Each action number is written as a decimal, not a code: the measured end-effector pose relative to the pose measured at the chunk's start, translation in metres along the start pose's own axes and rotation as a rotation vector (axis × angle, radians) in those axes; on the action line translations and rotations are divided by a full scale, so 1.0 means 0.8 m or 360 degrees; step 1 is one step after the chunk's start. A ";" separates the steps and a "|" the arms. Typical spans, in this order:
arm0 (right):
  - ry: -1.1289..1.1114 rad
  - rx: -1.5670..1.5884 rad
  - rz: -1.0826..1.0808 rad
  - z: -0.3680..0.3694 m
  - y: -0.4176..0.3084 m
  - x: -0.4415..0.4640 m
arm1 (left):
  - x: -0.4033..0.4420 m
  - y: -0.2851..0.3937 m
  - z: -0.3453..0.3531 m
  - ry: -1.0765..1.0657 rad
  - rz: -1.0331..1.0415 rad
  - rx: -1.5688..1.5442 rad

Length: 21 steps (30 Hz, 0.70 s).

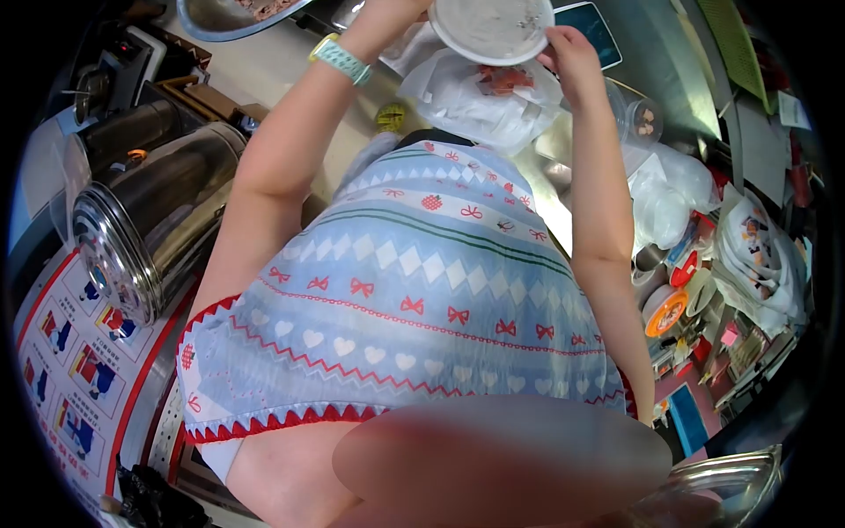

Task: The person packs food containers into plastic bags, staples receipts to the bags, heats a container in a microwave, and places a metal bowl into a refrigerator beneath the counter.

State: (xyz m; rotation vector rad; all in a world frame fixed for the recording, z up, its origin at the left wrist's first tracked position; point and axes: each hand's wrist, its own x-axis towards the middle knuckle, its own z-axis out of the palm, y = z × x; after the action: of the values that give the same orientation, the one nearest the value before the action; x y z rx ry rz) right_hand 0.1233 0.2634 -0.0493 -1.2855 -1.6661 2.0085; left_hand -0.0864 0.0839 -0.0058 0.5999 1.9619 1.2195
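A round white bowl (491,28) with a pale rim is near the top edge, above a white plastic bag (480,106) with something reddish inside. My right hand (574,63) pinches the bowl's right rim with its fingers. My left hand (393,11), below which a mint-coloured watch strap shows, is at the bowl's left side. The top edge cuts off its fingers, so their grip is hidden. A few dark specks show on the greyish inside of the bowl. A dark-screened tablet (588,33) lies just beyond my right hand.
A metal basin (207,28) with pinkish pieces is at upper left. A large steel canister (176,198) lies at left beside an illustrated poster (84,374). Plastic bags (669,189), a round orange item (666,312) and mixed clutter fill the right. A green basket (735,44) is at upper right.
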 end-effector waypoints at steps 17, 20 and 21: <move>0.0163 -0.0190 0.0202 0.002 0.136 -0.110 | -0.072 -0.155 0.045 -0.0358 -0.0228 -0.0319; 0.0306 -0.0500 0.0133 0.010 0.119 -0.120 | -0.074 -0.144 0.041 -0.0348 0.0046 0.0137; 0.0395 -0.0658 0.0060 0.008 0.114 -0.119 | -0.079 -0.144 0.042 0.0053 0.0515 0.0687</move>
State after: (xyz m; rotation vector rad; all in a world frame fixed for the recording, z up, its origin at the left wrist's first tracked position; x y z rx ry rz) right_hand 0.2054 0.1664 -0.0848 -1.6299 -2.0046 1.4882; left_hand -0.0219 0.0073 -0.0968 1.1581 2.2337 0.9909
